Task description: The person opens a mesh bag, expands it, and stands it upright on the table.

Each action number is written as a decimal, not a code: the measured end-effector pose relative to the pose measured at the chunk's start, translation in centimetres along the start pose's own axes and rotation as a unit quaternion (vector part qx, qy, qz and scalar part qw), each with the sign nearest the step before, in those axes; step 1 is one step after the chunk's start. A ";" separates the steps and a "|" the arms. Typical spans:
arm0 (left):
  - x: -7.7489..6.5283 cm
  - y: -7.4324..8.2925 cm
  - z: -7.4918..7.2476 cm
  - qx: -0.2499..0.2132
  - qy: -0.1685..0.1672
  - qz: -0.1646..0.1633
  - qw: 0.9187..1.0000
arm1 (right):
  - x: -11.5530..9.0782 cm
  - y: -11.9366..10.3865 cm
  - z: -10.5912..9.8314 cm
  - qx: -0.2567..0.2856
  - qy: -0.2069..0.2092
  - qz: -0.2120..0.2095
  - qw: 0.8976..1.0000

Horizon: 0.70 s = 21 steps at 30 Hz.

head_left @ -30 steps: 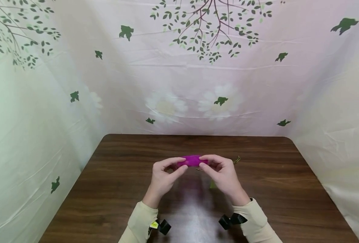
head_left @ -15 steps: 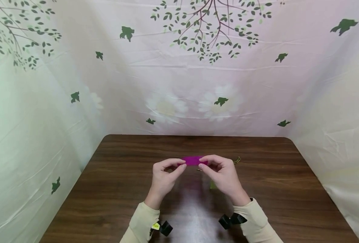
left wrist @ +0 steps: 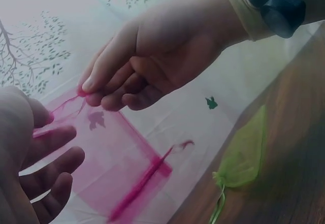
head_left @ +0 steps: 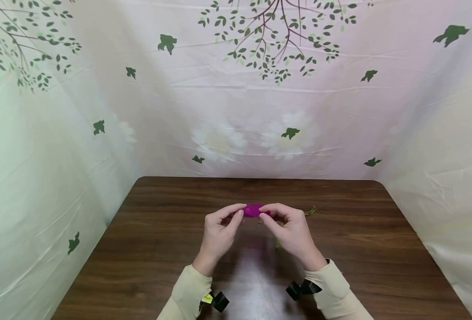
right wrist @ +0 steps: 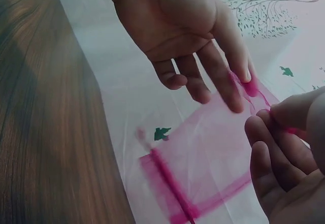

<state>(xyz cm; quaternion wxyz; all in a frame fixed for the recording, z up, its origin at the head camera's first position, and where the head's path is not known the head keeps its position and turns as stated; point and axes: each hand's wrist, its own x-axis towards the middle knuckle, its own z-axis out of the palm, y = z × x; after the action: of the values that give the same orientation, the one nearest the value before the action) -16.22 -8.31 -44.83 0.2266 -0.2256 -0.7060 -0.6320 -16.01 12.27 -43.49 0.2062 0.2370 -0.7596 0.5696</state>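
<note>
A sheer magenta organza drawstring bag (head_left: 252, 210) is stretched between the two hands above the table. My left hand (head_left: 216, 233) pinches it between thumb and fingers at one side. My right hand (head_left: 293, 231) pinches the other side. In the left wrist view the bag (left wrist: 119, 153) hangs down from the fingertips, its darker gathered band and a ribbon loop at the lower end. The right wrist view has the bag (right wrist: 203, 148) below both hands, with the same band toward the bottom. Their other fingers stay loosely bent beside the fabric.
A green organza drawstring bag (left wrist: 246, 150) lies on the brown wooden table (head_left: 160, 249), mostly hidden under the right hand in the head view. Its thin cord (head_left: 311, 210) pokes out beyond that hand. White curtains (head_left: 239, 102) printed with birds and branches surround the table.
My left hand has shifted slightly to the right, closer to the right hand, and its thumb is more upright. Less of the magenta bag shows between the hands.
</note>
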 end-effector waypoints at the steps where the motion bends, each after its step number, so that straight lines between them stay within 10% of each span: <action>1: 0.0 0.0 0.0 0.006 0.006 0.002 1.000 | 0.1 0.0 0.0 -0.003 0.001 -0.001 1.000; 12: -0.2 0.4 0.1 0.014 0.016 0.026 0.999 | 0.1 0.1 -0.3 -0.075 0.010 -0.053 0.996; 21: 0.2 0.6 0.3 0.012 0.022 -0.014 1.000 | 0.5 -0.1 -0.6 -0.048 -0.013 -0.029 0.998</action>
<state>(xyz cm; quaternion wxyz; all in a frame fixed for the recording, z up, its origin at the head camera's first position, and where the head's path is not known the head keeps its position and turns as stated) -16.06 -7.97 -44.25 0.2358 -0.1992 -0.7117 -0.6310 -16.34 12.79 -42.97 0.2242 0.2560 -0.7811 0.5235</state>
